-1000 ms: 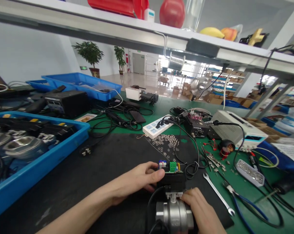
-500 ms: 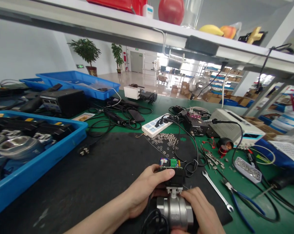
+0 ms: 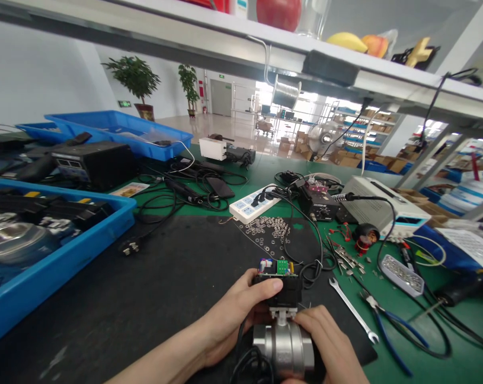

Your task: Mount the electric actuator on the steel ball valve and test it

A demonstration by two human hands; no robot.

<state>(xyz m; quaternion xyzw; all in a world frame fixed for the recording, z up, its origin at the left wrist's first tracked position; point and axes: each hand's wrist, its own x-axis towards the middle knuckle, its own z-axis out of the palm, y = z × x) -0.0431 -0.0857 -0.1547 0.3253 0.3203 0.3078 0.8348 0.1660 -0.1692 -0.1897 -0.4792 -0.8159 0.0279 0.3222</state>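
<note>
A motorised ball valve stands upright on the black mat, its silver metal valve body (image 3: 286,346) below and its black actuator (image 3: 288,290) on top. The actuator has no cover, so a circuit board with a green terminal block (image 3: 282,266) shows. My left hand (image 3: 245,298) is wrapped round the actuator, thumb across its near face. Against the right side of the valve body my right hand (image 3: 329,341) is closed, its fingertips near the stem and part of it below the frame. A coiled black cable (image 3: 251,365) hangs at the valve's left.
Several washers (image 3: 269,229) lie beyond the valve, by a white power strip (image 3: 251,205). To the right are a wrench (image 3: 353,309), blue-handled pliers (image 3: 385,320) and a tray of small parts (image 3: 401,274). A blue bin (image 3: 117,224) of valves stands left; a shelf (image 3: 225,37) spans overhead.
The whole view has shifted slightly, with the scene a little further left and up. Both hands keep the same grip on the valve.
</note>
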